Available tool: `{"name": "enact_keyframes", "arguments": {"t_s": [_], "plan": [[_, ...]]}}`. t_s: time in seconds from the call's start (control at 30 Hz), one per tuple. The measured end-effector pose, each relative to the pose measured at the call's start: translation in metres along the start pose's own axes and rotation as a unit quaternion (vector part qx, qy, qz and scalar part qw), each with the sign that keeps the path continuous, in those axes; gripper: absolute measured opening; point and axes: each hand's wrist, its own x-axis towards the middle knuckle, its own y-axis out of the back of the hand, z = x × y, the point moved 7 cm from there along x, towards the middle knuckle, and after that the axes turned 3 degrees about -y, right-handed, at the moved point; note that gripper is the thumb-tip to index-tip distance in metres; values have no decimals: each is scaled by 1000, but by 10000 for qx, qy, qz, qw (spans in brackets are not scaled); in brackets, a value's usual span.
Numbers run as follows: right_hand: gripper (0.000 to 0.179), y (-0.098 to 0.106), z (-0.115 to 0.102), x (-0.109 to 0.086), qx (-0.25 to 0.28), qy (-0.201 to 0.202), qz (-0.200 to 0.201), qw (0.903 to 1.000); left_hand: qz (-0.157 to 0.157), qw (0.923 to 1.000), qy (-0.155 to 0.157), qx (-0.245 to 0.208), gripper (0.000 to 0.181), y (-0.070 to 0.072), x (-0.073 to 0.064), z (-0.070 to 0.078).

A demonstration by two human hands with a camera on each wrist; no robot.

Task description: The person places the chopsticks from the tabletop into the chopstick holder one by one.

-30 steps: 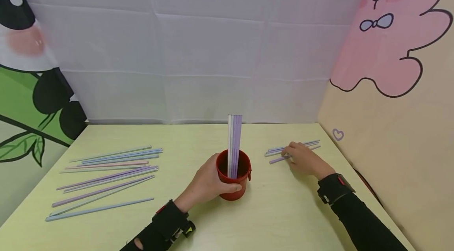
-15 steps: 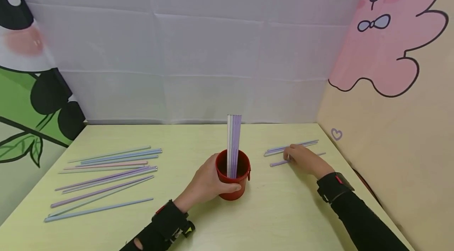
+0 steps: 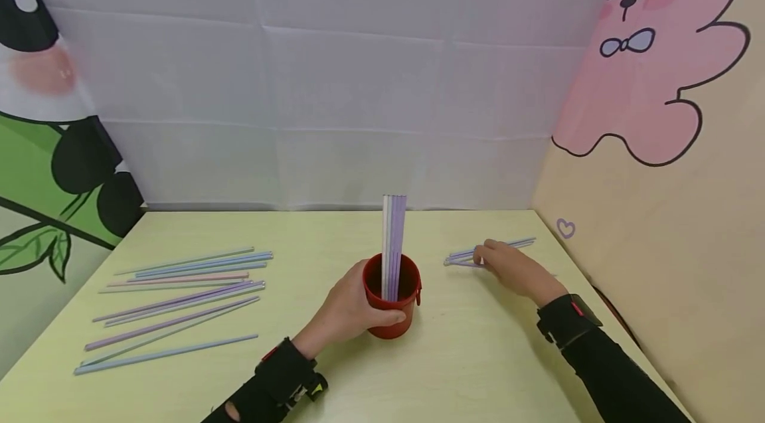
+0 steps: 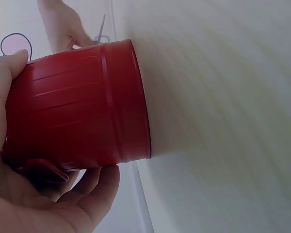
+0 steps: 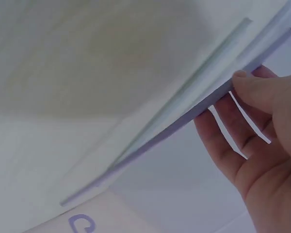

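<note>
My left hand (image 3: 354,303) grips a small red bucket (image 3: 388,329) from its left side, with the thumb across the front. The bucket stands upright on the table, and a bundle of white and purple straw-like sticks (image 3: 394,244) rises out of it. On the right, my right hand (image 3: 516,269) pinches a thin purple stick (image 5: 169,128) between thumb and fingers, as the right wrist view shows. Right beside that stick lie a few pale blue and greenish sticks (image 5: 199,77), partly hidden by the hand in the head view.
On the left half of the table (image 3: 323,244) several blue, pink, green and purple sticks (image 3: 179,303) lie spread in rough rows. A pale cloth (image 3: 358,78) hangs behind the table. A beige panel with a pink bear (image 3: 651,78) borders the right side.
My right hand first turned the purple stick on the table, then brought it away from me, close to the blue sticks. The left hand and bucket stay in place.
</note>
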Motion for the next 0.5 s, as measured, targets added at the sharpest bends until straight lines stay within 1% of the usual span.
{"name": "enact_keyframes", "arguments": {"t_s": [0.07, 0.13, 0.23, 0.3, 0.33, 0.4, 0.5], "plan": [[21, 10, -5, 6, 66, -40, 128, 9999, -6, 10000, -2, -3, 87, 0, 0, 0], [23, 22, -11, 13, 137, -55, 346, 9993, 12, 10000, 0, 5, 87, 0, 0, 0], [26, 44, -22, 21, 266, -39, 885, 9957, 10, 10000, -33, 15, 87, -1, 1, 1], [27, 61, -31, 26, 430, -48, 1336, 9901, -2, 10000, -35, 19, 87, -1, 1, 1], [26, 70, -36, 28, 571, -82, 1574, 9859, -14, 10000, -39, 15, 87, -1, 1, 1], [25, 89, -47, 32, 969, -163, 2045, 9739, -23, 10000, -45, 28, 87, -1, 1, 1], [24, 116, -69, 37, 1606, -236, 2626, 9512, -2, 10000, -24, 55, 88, -1, 1, 0]]}}
